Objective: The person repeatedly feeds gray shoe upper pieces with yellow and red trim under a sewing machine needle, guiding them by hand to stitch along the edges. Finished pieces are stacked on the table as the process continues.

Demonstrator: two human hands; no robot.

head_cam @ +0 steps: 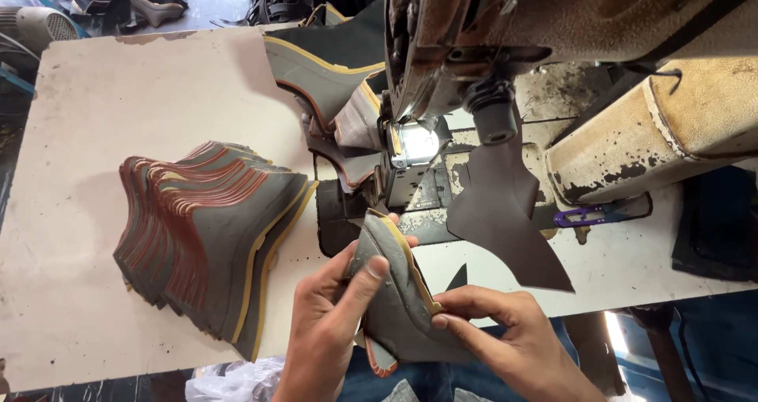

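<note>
Beside the worn table (95, 94) (grey stack (209, 240) nearby), left hand (328, 331) and right hand (513, 335) both pinch a grey shoe piece (395, 299).

Held shoe-upper piece (395, 307): grey, yellow edge trim, red-orange lower tip. Stacked pieces (209, 240): grey, rust-red and yellow edges. Loose leather panel (505, 212): dark brown. Bench (103, 118): pale cream, stained. Sewing machine (568, 39): beige, black chips. Thread snips (580, 216): purple.

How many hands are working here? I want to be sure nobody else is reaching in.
2, both the person's own. The left hand grips the grey shoe piece from its left; the right hand pinches its lower right edge. No other hands show; the frame edges may hide some.
</note>
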